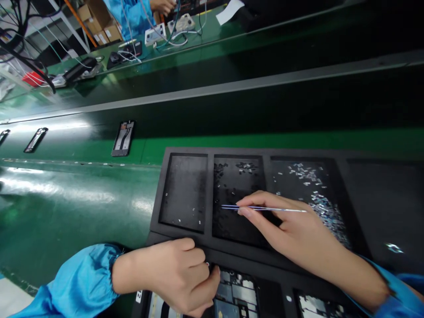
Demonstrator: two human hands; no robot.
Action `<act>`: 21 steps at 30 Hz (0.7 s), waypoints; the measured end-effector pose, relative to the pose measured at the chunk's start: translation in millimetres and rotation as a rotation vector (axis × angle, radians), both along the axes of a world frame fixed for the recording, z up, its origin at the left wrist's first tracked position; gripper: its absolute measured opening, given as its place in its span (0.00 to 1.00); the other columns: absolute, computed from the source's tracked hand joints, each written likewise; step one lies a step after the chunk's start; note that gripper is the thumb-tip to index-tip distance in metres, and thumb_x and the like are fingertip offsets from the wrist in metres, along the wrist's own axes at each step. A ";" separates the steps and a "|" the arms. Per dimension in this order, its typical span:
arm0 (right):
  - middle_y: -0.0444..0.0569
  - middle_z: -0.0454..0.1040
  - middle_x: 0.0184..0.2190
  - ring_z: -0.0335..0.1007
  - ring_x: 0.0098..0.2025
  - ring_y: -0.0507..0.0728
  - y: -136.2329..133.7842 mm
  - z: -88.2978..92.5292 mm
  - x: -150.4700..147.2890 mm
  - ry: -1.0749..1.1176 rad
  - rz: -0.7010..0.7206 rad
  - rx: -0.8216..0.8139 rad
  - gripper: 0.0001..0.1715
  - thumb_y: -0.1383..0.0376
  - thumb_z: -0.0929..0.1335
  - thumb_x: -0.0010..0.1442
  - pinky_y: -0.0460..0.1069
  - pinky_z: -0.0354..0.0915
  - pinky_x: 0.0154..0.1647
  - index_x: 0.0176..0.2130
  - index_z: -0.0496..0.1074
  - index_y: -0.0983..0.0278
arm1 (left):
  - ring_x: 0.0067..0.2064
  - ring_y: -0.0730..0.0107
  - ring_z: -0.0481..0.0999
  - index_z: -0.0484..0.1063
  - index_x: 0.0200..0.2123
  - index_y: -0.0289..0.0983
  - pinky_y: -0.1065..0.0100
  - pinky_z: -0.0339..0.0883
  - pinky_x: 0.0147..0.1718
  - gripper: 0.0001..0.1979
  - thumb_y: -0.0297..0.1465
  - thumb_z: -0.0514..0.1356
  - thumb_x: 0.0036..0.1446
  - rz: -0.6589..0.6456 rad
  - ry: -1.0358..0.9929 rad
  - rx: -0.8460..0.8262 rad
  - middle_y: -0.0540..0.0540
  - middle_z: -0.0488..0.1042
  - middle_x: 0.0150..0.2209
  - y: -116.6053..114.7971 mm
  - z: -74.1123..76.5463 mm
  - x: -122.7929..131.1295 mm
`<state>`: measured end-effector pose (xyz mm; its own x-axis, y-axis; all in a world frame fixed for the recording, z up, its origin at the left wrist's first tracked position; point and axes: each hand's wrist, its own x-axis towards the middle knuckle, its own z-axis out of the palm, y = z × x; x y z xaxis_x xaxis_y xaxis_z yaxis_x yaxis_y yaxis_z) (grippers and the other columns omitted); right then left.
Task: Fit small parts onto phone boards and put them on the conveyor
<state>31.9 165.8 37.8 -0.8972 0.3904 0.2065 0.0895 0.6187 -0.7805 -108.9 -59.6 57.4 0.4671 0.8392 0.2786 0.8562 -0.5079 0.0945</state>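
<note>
My right hand (298,234) is shut on a slim pair of blue-and-steel tweezers (261,208), whose tips hover over the middle compartment of a black foam tray (185,234). That compartment holds scattered dark small parts (228,176). A heap of shiny silver small parts (326,216) lies in the compartment to its right, partly behind my right hand. My left hand (175,274) rests curled on the tray's front divider, its fingertips near a phone frame (235,293) in a lower recess. Whether those fingers pinch anything small is hidden.
A green conveyor belt (66,190) runs alongside the tray, carrying black phone frames (123,138). Beyond a grey rail, a co-worker's blue sleeve (130,17) sits by white devices and cables (155,34). Cardboard boxes (96,22) stand at the far upper left.
</note>
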 end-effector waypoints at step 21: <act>0.42 0.81 0.34 0.75 0.28 0.52 -1.1 -2.3 1.7 0.041 -0.059 0.136 0.08 0.61 0.67 0.71 0.47 0.68 0.28 0.38 0.75 0.57 | 0.26 0.70 0.63 0.80 0.42 0.26 0.65 0.58 0.23 0.18 0.37 0.60 0.63 -0.001 -0.037 -0.009 0.50 0.65 0.26 1.5 2.1 -1.6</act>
<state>33.6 164.6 35.6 -0.8629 0.4084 0.2976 0.0986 0.7137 -0.6935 -110.5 -58.1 59.5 0.4571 0.8415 0.2880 0.8517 -0.5074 0.1311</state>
